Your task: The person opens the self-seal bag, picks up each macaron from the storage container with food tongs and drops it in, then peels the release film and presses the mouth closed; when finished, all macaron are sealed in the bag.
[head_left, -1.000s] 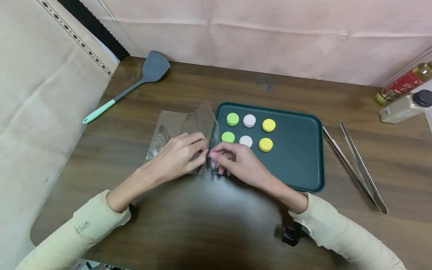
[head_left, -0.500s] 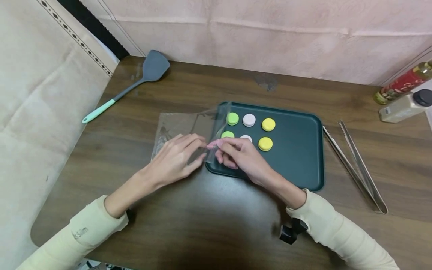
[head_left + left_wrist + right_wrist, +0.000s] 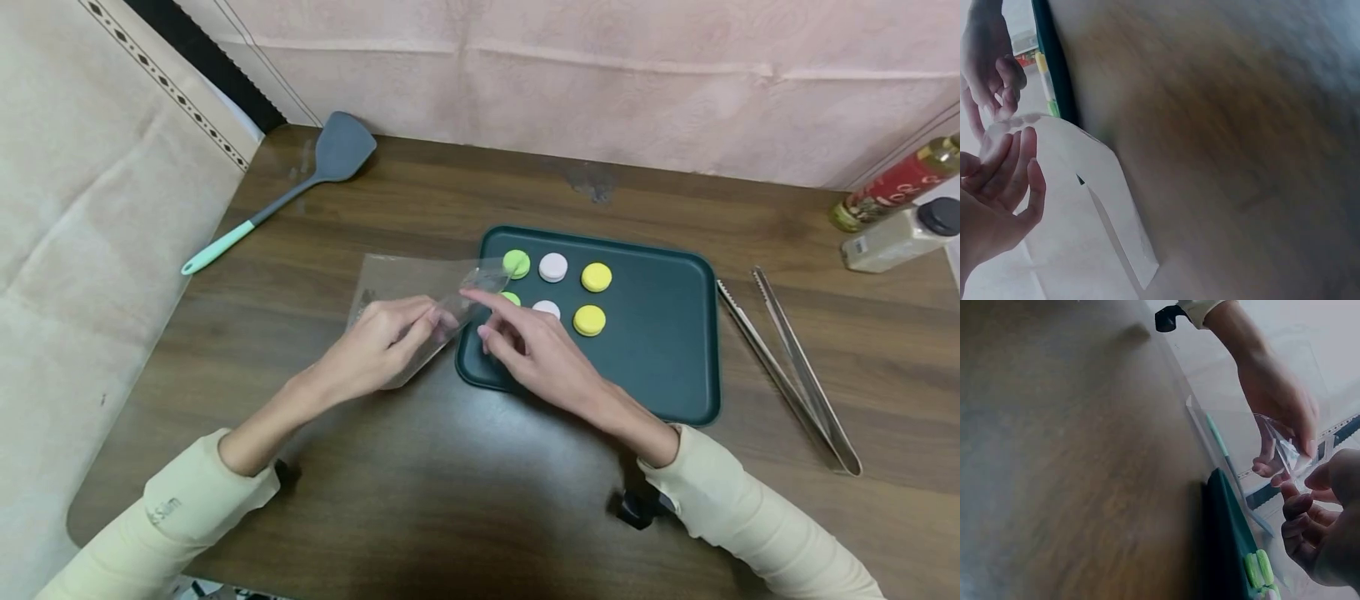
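Observation:
A clear plastic bag (image 3: 408, 273) lies partly over the left edge of a dark green tray (image 3: 660, 342). My left hand (image 3: 375, 340) pinches the bag's near side, some fingertips showing through the film. With its index finger stretched out, my right hand (image 3: 546, 360) touches the bag's right end, the thumb standing apart and the other fingers bent. In the right wrist view the bag's edge (image 3: 1229, 414) stands raised between both hands. On the tray sit green macarons (image 3: 516, 263), white macarons (image 3: 553, 267) and yellow macarons (image 3: 589, 320); the front green one is partly hidden.
Right of the tray lie steel tongs (image 3: 806, 383), spread apart. A spatula (image 3: 341, 150) with a mint handle rests at the back left. At the far right are a red-labelled bottle (image 3: 896, 185) and a black-capped bottle (image 3: 892, 240). Cloth (image 3: 562, 92) hangs behind the wooden table (image 3: 420, 500).
The bag's right end was lifted and spread over the tray's left edge. My left hand has turned and now pinches the bag; my right index finger has straightened, the thumb coming away.

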A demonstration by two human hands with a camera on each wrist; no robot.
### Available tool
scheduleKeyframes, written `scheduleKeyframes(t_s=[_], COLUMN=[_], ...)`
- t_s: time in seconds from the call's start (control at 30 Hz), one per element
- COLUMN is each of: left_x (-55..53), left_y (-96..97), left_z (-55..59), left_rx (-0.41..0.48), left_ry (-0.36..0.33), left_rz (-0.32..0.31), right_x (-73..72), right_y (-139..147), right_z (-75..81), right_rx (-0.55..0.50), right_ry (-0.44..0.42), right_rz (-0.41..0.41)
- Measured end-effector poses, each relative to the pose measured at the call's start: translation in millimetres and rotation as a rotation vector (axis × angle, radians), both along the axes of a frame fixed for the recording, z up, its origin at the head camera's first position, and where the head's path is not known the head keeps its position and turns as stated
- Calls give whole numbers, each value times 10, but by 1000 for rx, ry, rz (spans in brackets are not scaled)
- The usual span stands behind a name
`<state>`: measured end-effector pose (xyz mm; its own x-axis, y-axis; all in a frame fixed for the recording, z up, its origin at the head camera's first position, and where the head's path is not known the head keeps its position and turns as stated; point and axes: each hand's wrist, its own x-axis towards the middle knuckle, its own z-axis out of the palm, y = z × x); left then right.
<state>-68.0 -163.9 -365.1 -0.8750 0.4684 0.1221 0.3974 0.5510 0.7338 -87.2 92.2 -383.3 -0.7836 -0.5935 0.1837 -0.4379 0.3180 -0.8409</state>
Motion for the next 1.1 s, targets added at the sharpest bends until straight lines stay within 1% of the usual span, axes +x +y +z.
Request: scheduleKeyframes(t_s=[0.07, 0.17, 0.23, 0.3, 0.43, 0.53, 0.63, 0.77, 0.83, 0.9, 0.93, 1.0, 1.03, 1.07, 1.1], left_x=[-4, -4, -2, -3, -2, 1, 6, -2, -12, -28, -34, -40, -42, -42, -39], left_y=[-5, -17, -21, -21, -3, 16, 39, 59, 54, 34, 15, -38, -70, -106, -144], left_z=[25, 67, 99, 120, 153, 161, 168, 172, 181, 229, 276, 415, 509, 613, 724], left_rx=[19, 38, 41, 39, 31, 42, 61, 58, 43, 2, -23, -76, -109, -144, -175], left_ry=[-57, -144, -193, -228, -269, -290, -294, -278, -269, -238, -221, -171, -141, -111, -87], left_rz=[37, 112, 156, 191, 242, 268, 277, 280, 260, 202, 165, 85, 43, 2, -37], right_x=[-12, -25, -38, -52, -66, -59, -48, -31, -33, -63, -90, -161, -198, -230, -255], right_y=[11, 36, 54, 67, 87, 99, 108, 116, 124, 134, 139, 148, 149, 149, 144], right_z=[20, 53, 59, 60, 58, 70, 89, 100, 119, 159, 187, 256, 295, 333, 368], right_rx=[8, 19, 32, 38, 38, 31, 18, 11, 13, 17, 21, 42, 53, 57, 51], right_ry=[13, 7, 3, -3, -2, 2, 19, 66, 97, 142, 175, 261, 304, 333, 348], right_rz=[-14, -36, -45, -42, -36, -48, -57, -57, -59, -71, -80, -87, -81, -62, -22])
